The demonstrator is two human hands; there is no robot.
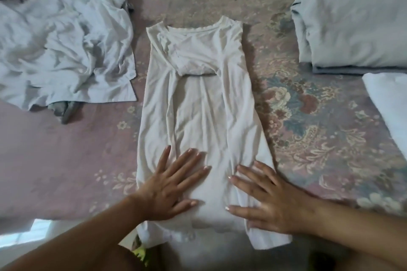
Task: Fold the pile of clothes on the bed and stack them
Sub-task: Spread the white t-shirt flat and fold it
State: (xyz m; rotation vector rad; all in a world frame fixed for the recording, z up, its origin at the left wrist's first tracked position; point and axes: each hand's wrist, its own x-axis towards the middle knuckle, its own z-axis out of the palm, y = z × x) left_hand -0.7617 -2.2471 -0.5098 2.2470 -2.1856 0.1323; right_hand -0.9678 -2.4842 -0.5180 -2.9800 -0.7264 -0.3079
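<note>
Both my hands, left hand (169, 191) and right hand (271, 202), lie flat and open on the shirt (202, 103), gripping nothing; lifting carelessly could slide the folded sleeves loose.

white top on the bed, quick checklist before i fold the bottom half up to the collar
1. Sleeves folded in over the body of the white top: ok, both lie lengthwise down the front.
2. Fabric smooth: not ok, light creases run down the middle.
3. Left hand and right hand placed at the hem end: ok, both lie flat with fingers spread, no grip taken yet.
4. Hem edge even: cannot tell, the near edge is blurred and a corner sticks out at lower right.
5. Room around the top: ok, the crumpled white pile and the folded grey stack lie apart from it.
</note>
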